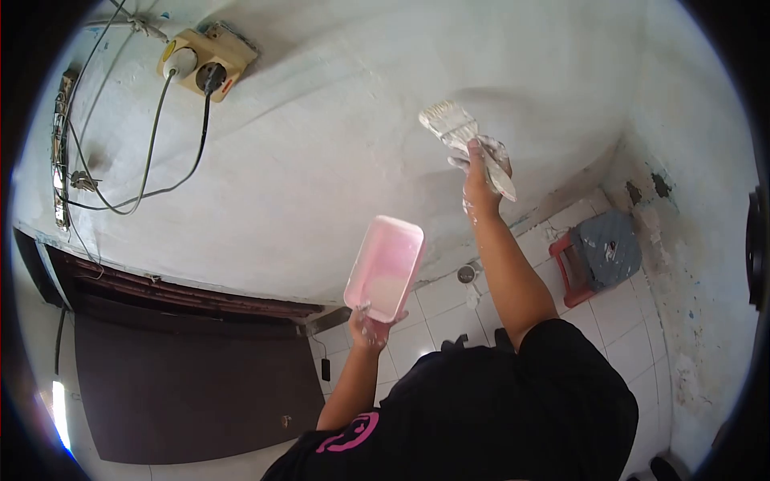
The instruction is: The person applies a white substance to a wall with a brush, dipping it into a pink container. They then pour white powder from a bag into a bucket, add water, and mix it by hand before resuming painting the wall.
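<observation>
My right hand is closed round the handle of a wide paintbrush, its bristles and ferrule coated in white paint. The brush is raised in front of the white wall, bristles pointing up and left. White smears cover my right fingers and wrist. Lower and to the left, my left hand grips the near end of a pink rectangular tub. Some whitish paint lies in the tub's near end. Specks of paint show on my left fingers too.
A socket block with two plugs and hanging cables is on the wall at upper left. A grey stool with red legs stands on the tiled floor at right. A cup sits by the wall. A dark brown door fills the lower left.
</observation>
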The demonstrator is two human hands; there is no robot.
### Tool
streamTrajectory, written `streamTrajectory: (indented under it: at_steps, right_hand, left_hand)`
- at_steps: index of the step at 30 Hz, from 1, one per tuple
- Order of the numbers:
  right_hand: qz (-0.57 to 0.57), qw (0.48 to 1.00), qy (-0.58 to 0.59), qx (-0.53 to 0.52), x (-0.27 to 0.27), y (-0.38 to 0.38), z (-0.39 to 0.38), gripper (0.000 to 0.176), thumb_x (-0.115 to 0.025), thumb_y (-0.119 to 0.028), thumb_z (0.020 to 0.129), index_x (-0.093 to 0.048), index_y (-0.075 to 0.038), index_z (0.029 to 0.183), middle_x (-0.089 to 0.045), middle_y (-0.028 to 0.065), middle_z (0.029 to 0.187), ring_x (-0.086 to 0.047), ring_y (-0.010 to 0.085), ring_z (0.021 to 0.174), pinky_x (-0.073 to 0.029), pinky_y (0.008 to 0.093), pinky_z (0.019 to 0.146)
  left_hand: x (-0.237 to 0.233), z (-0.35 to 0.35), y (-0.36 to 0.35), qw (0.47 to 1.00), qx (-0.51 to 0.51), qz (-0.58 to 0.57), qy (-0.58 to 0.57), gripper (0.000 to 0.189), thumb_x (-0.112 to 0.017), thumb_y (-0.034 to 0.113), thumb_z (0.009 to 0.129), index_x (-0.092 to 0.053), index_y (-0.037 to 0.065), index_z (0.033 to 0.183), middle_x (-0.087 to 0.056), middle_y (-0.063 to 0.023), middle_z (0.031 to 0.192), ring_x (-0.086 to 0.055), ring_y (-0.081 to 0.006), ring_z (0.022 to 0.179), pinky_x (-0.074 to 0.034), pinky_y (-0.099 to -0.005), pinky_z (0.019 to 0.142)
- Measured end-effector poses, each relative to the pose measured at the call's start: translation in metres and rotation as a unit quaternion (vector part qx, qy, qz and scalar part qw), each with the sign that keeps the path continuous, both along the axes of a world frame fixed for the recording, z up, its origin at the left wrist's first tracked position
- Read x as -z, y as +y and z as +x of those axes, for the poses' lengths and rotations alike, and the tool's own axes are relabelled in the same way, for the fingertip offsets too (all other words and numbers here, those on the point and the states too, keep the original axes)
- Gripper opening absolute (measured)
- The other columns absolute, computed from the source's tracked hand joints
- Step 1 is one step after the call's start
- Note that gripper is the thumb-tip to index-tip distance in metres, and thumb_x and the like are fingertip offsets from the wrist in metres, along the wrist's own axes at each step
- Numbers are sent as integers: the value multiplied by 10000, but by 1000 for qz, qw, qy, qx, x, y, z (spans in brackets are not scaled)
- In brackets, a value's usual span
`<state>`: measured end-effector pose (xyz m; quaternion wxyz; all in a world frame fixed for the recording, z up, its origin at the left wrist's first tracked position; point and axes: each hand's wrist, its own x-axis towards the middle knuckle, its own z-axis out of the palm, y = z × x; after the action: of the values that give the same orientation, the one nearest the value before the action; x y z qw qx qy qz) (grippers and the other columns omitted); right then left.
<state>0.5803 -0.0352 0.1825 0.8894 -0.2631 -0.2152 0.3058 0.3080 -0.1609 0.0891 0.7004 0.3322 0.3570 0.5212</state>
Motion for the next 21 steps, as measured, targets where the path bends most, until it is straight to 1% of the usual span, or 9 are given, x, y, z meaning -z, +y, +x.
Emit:
streamTrajectory:
  at_steps: [3, 5, 8, 12, 15, 18, 19, 20, 21]
  right_hand:
    - [72, 997, -30, 20, -15, 26, -8, 220, -592, -136, 896, -515, 18, 1033, -573, 111, 983, -615, 174, 867, -586, 286, 642]
    - [22, 999, -22, -37, -11, 39, -14, 225, -566, -135, 910, -512, 23, 1059, -571, 118, 1020, -611, 180, 897, -590, 301, 665]
    - [-40, 998, -33, -27, 54, 45, -20, 250, -537, -134, 923, -501, 30, 1108, -572, 125, 1050, -613, 193, 917, -588, 314, 710]
    - [-90, 994, 51, -46, 75, 44, -19, 290, -532, -144, 929, -484, 34, 1152, -575, 152, 1082, -622, 225, 959, -580, 331, 760]
    - [-40, 998, -41, -26, 10, 46, -6, 255, -537, -127, 913, -511, 23, 1119, -607, 136, 1017, -646, 213, 888, -583, 323, 734]
    - [-24, 1000, -18, 7, -60, 40, 0, 279, -574, -167, 903, -524, 27, 1097, -618, 118, 974, -654, 203, 831, -582, 315, 718]
    - [43, 998, -41, -4, -77, 35, 4, 325, -593, -198, 897, -509, 32, 1112, -615, 112, 981, -645, 195, 857, -579, 313, 722]
    - [111, 992, -64, -17, -88, 26, 7, 374, -611, -230, 891, -495, 36, 1126, -612, 107, 988, -636, 187, 884, -575, 311, 726]
    - [109, 992, -65, -7, -75, 46, 10, 374, -611, -230, 891, -495, 36, 1126, -612, 107, 988, -636, 187, 884, -575, 311, 726]
  left_hand:
    - [10, -9, 3, 1000, -8, 4, 14, 649, -513, 419, 806, -371, 79, 1340, -518, -141, 1244, -562, -336, 1085, -551, -527, 717]
    - [13, -16, 9, 999, -5, -13, 47, 670, -519, 420, 792, -365, 66, 1339, -515, -149, 1247, -560, -343, 1097, -548, -560, 756]
    - [37, -35, 22, 999, 32, -4, 8, 673, -529, 395, 790, -358, 46, 1340, -514, -152, 1246, -564, -340, 1092, -550, -547, 760]
    - [38, -40, 47, 997, 70, 3, 33, 674, -542, 363, 790, -349, 29, 1343, -512, -159, 1247, -565, -337, 1091, -551, -538, 764]
    - [48, -42, 70, 994, 100, 8, 47, 687, -556, 346, 795, -330, 21, 1356, -504, -164, 1257, -554, -344, 1108, -536, -545, 802]
    - [82, -55, 100, 989, 143, 24, 5, 681, -549, 330, 802, -321, 6, 1356, -492, -174, 1268, -541, -350, 1124, -524, -560, 818]
    - [80, -52, 104, 987, 155, 28, 4, 681, -549, 330, 802, -321, 6, 1356, -492, -174, 1268, -541, -350, 1124, -524, -560, 818]
    - [75, -50, 103, 985, 169, 40, 25, 683, -549, 331, 804, -319, 0, 1355, -491, -179, 1267, -539, -351, 1128, -522, -564, 820]
    - [74, -49, 119, 981, 181, 45, 46, 685, -549, 332, 805, -316, -6, 1354, -490, -185, 1266, -536, -351, 1131, -519, -568, 823]
